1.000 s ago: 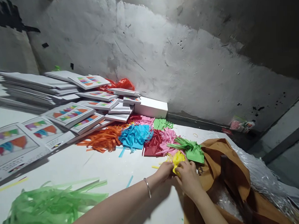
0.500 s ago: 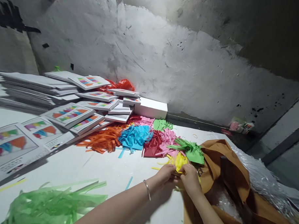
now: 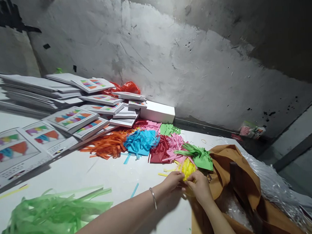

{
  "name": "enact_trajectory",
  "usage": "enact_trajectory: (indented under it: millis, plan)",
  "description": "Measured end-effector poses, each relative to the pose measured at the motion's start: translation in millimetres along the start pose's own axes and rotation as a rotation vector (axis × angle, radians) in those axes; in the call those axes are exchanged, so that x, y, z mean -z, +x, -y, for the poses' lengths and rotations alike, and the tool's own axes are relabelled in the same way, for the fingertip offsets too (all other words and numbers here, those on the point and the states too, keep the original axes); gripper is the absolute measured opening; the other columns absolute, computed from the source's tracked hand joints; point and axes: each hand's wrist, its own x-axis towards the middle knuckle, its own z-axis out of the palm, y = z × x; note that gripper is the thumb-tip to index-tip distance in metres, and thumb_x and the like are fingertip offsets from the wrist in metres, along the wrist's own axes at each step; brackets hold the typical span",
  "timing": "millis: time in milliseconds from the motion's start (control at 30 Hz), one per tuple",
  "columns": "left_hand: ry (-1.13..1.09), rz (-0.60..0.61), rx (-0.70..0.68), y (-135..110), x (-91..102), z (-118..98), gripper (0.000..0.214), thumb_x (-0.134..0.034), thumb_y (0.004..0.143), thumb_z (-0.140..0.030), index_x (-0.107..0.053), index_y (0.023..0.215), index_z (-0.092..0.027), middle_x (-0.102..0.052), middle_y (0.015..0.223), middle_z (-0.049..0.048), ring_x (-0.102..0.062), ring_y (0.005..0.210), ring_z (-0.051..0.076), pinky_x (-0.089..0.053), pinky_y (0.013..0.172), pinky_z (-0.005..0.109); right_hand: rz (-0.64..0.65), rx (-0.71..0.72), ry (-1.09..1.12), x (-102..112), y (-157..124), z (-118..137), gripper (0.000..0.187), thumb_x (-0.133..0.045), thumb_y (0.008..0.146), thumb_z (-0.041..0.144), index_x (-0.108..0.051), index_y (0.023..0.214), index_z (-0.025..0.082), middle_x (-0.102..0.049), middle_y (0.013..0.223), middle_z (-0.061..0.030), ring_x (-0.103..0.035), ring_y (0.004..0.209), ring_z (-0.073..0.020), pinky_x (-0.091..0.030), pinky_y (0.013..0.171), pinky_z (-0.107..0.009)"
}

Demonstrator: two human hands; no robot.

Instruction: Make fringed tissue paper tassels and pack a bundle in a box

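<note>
Both my hands pinch a yellow fringed paper tassel (image 3: 188,168) over the white table's right part. My left hand (image 3: 175,180) grips its near left edge, and a silver bangle circles that wrist. On the right edge, close beside it, my right hand (image 3: 199,183) has its fingers closed. The fringe fans out away from me; the part between my fingers is hidden. Just beyond lie a pink fringed tassel (image 3: 176,145) and a green fringed tassel (image 3: 202,159). Dark red tassel paper (image 3: 158,152) sits to their left.
Blue fringe (image 3: 141,143) and orange fringe (image 3: 106,146) lie farther left. Stacked printed leaflets (image 3: 71,120) fill the left back, near a white box (image 3: 158,111). Loose green tissue (image 3: 52,216) lies front left. A brown bag (image 3: 224,155) and clear plastic (image 3: 265,178) are at right.
The yellow fringe has shifted slightly left and looks more bunched. My right hand has turned a little, and both hands keep hold near the same spot.
</note>
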Motion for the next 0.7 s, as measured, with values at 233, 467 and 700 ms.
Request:
enact_trajectory:
  millis: [233, 467, 700]
  plan:
    - [0.260, -0.038, -0.038, -4, -0.4, 1, 0.024, -0.060, 0.099, -0.033, -0.063, 0.113, -0.013, -0.067, 0.099, 0.0047, -0.066, 0.077, 0.015, -0.059, 0.066, 0.030, -0.122, -0.004, 0.050, -2, -2, 1, 0.025, -0.068, 0.077, 0.016, -0.051, 0.060, 0.022, -0.060, 0.068, 0.0012, -0.060, 0.069, -0.0175, -0.046, 0.066, -0.027]
    - [0.641, -0.079, -0.293, -11, 6.1, -14, 0.021, -0.064, 0.096, -0.032, -0.065, 0.108, -0.014, -0.066, 0.113, 0.0072, -0.065, 0.101, 0.022, -0.056, 0.088, 0.042, -0.195, 0.081, 0.035, -4, -7, -3, 0.022, -0.068, 0.080, 0.018, -0.052, 0.066, 0.023, -0.062, 0.072, 0.0006, -0.059, 0.076, -0.0208, -0.042, 0.079, -0.035]
    - [0.932, 0.158, -0.347, -5, 18.5, -35, 0.023, -0.064, 0.096, -0.034, -0.066, 0.107, -0.013, -0.068, 0.107, 0.0057, -0.067, 0.095, 0.021, -0.057, 0.084, 0.040, -0.222, 0.163, 0.031, -6, -7, -9, 0.019, -0.065, 0.084, 0.017, -0.054, 0.070, 0.022, -0.062, 0.074, 0.0014, -0.058, 0.079, -0.0209, -0.037, 0.087, -0.039]
